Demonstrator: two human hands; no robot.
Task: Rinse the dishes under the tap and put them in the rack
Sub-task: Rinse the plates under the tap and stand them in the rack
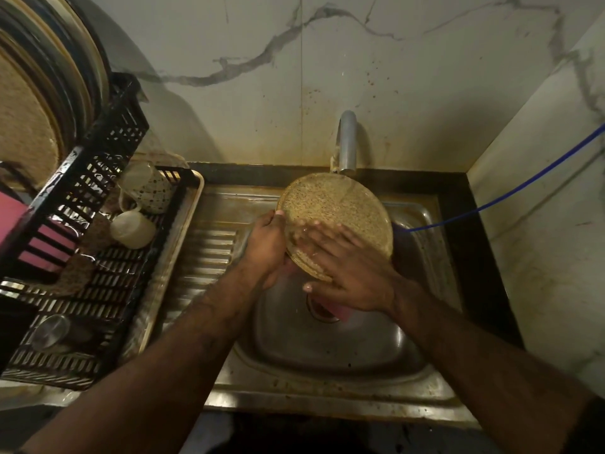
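Tilting up over the steel sink (327,355), a round speckled plate (330,204) sits just below the tap (347,142), its upper rim close under the spout. The left hand (266,247) grips the plate's left edge, thumb curled over the rim and fingers behind it. The right hand (347,267) lies flat on the plate's lower face with its fingers straight and spread, blurred at the tips. Something pink (340,311) shows under the right hand near the drain, too hidden to identify. Left of the sink, a black slatted rack (108,283) holds a white mug (132,229) on its side, a patterned cup (150,188) and a steel tumbler (52,330). Large plates (42,93) stand upright in its upper tier. A blue hose (510,191) runs down from the right towards the basin.
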